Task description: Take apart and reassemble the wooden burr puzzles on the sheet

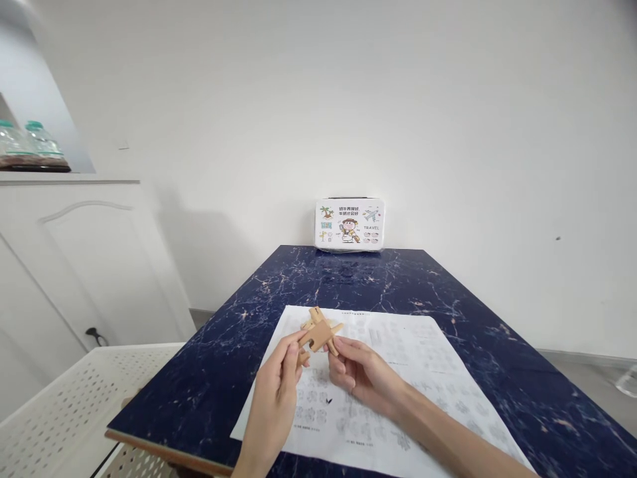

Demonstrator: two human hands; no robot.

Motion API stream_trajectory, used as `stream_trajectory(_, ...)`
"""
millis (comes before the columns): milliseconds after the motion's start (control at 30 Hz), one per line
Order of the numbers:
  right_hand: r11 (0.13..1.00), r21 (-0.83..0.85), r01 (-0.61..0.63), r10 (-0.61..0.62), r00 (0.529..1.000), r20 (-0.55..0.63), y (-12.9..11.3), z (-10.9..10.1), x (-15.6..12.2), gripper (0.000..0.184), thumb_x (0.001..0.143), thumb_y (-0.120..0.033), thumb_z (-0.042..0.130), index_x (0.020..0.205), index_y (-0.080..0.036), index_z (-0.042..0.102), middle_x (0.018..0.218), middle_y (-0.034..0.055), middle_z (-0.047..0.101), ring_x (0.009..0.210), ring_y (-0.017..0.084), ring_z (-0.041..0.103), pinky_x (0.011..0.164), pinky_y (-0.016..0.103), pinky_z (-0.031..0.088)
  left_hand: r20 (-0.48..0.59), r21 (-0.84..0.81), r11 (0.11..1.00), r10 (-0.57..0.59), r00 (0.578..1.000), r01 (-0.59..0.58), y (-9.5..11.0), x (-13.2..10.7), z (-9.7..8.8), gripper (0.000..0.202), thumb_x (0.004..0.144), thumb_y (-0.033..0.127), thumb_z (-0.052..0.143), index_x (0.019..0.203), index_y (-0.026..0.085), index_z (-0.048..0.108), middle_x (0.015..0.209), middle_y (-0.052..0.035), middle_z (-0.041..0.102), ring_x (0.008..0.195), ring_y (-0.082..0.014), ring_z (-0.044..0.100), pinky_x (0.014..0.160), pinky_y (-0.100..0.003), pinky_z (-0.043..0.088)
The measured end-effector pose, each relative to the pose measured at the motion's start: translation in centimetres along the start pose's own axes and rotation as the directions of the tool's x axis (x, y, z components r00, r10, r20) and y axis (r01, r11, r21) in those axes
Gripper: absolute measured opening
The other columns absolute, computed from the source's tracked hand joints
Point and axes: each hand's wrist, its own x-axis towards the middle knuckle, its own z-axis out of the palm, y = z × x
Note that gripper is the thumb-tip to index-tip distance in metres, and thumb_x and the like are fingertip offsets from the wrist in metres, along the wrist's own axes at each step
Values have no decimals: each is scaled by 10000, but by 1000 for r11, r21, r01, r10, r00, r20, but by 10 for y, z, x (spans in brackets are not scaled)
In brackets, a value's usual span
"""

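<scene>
Between my two hands is a small wooden puzzle (pixel 318 333) made of several interlocked flat pieces, held above a printed sheet. My left hand (pixel 281 368) pinches its left side, where a notched piece shows. The fingers of my right hand (pixel 355 368) close on the lower right side of the same puzzle. Under both hands lies the white instruction sheet (pixel 413 342), printed with rows of small diagrams. Parts of the puzzle are hidden behind my fingers.
The dark blue marbled table (pixel 239 338) reaches to the wall. A white cartoon-printed case (pixel 349 226) stands at its far edge. Left of the table are a white perforated surface (pixel 94 372) and a white cabinet (pixel 94 265). Bottles (pixel 42 139) stand at the upper left.
</scene>
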Motion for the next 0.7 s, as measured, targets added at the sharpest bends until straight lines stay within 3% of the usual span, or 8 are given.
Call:
stream_trajectory(100,1000,14,-1,1,1000,4,0,-1,1,265,942,-372,750,864,-136,659,630,-17,546,485,70,386,535,239,238,0,26,1000,13,1000,-13,0,0,2,516,987,638,473,1226,224,667,1094,-96,690,990,-238,663,1001,-395,556)
stream_trajectory(300,999,22,-33,32,998,51,-1,0,-1,265,926,-371,758,893,-128,658,608,-32,540,468,65,364,539,239,253,-78,61,996,72,994,-68,-4,-1,8,431,1006,613,467,1135,228,610,1121,-102,696,977,-247,695,956,-425,585)
stream_trajectory(467,999,13,-34,33,998,60,-3,1,-4,308,914,-374,769,789,-145,605,614,-30,536,481,63,373,552,244,270,-63,106,989,109,992,-102,-10,-4,14,388,1027,586,458,1130,236,592,1109,-95,699,1014,-257,699,957,-436,581)
stream_trajectory(700,997,-25,-67,69,992,108,-7,3,-5,276,932,-369,748,846,-160,590,605,-57,513,468,57,316,543,252,249,-62,75,993,96,993,-91,-11,-4,20,365,1047,558,425,1157,240,565,1199,-101,651,1091,-245,673,975,-414,576)
